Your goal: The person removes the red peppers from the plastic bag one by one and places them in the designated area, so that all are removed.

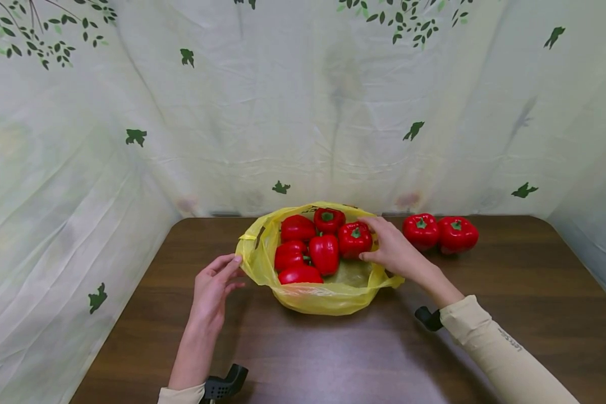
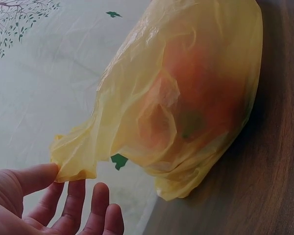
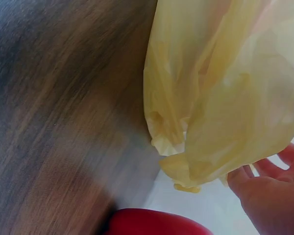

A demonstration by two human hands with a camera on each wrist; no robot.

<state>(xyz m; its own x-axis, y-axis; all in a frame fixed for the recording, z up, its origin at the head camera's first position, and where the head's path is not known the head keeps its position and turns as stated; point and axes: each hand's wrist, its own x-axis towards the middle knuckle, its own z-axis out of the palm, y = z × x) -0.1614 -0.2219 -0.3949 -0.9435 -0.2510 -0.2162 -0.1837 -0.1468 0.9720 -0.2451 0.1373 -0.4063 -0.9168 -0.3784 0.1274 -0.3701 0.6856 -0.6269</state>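
Observation:
A yellow plastic bag (image 1: 323, 303) stands open on the table with several red bell peppers inside, among them an upright one (image 1: 325, 254) in the middle. My left hand (image 1: 217, 283) pinches the bag's left handle between thumb and forefinger, the other fingers spread loosely below, as the left wrist view shows. Over the bag's right rim reaches my right hand (image 1: 394, 247), its thumb and fingers curled round the right side of a red bell pepper (image 1: 354, 240). From the right wrist, the bag's yellow wall hides that pepper and part of the hand (image 3: 272, 196).
Two more red bell peppers (image 1: 421, 231) sit side by side at the table's back right, behind my right forearm. The brown wooden table (image 1: 328, 359) ends against a pale leaf-patterned curtain (image 1: 303, 123). Black wrist mounts (image 1: 225, 382) stick out from both sleeves.

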